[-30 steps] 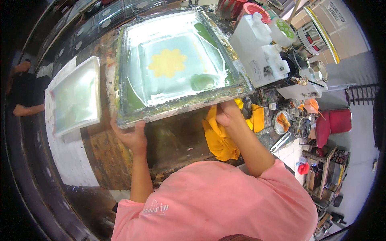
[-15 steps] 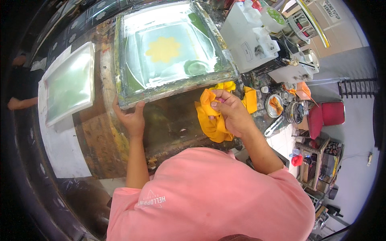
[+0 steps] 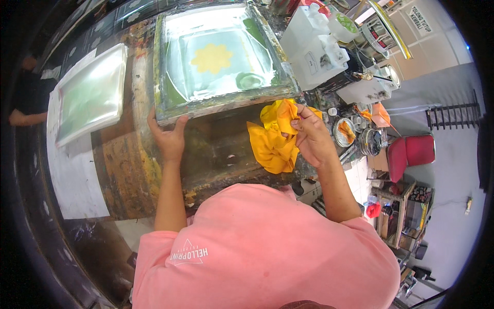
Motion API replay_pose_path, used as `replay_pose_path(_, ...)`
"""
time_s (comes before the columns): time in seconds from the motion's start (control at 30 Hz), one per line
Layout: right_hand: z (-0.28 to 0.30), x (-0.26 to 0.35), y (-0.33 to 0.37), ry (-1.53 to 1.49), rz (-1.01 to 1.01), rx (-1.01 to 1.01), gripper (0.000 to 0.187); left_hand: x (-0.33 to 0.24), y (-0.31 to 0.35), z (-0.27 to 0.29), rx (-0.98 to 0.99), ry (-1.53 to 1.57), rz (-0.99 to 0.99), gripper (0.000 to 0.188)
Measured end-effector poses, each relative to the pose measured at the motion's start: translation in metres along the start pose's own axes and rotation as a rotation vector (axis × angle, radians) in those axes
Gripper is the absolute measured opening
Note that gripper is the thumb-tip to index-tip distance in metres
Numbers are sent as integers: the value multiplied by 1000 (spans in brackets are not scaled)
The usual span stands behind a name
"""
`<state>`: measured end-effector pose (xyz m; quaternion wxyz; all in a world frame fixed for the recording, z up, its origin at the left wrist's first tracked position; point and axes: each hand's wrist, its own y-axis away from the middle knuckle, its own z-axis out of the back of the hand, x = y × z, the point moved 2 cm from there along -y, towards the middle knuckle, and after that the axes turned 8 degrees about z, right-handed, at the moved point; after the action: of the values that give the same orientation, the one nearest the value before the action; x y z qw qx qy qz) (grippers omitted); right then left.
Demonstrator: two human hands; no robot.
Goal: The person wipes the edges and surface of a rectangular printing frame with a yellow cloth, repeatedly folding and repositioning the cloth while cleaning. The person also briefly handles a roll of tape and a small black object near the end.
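A screen printing frame (image 3: 221, 105) with a paint-stained rim lies on the worktable before me. Its mesh carries a pale yellow flower shape (image 3: 212, 58) amid a glossy, white-streaked surface with green borders. My left hand (image 3: 169, 140) grips the frame's near left corner, its thumb against the near side and its fingers partly hidden around the corner. Bunched in my right hand (image 3: 315, 136) is a yellow-orange cloth (image 3: 272, 152), pinched between thumb and fingers just off the frame's near right corner. The cloth's lower folds hang over or rest on the table; I cannot tell which.
A stack of clear sheets (image 3: 91, 95) sits on white paper at the left. White plastic jugs (image 3: 316, 64), cans and a tin holding an orange rag (image 3: 345, 131) crowd the right side. Beyond stands a red chair (image 3: 419, 149). Another person's arm (image 3: 28, 118) shows at far left.
My right hand has shifted slightly right, turned, and lifted part of the cloth, which has changed its folds. My left hand keeps its hold on the frame. The whole view has shifted a little.
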<state>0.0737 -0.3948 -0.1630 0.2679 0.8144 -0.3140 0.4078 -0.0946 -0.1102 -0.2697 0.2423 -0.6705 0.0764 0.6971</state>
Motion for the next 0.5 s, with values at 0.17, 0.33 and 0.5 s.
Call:
replay_pose_path(0.17,6,1,6,-5,-12,-5,27,2,0,2,-8,-40,11,75)
replay_pose_path(0.33,11,3,8,18,6,-23,26,-1,0,1,-7,-59,20,76)
replay_pose_path(0.5,12,-4,5,1,-3,-36,26,-6,0,0,-15,-85,59,78)
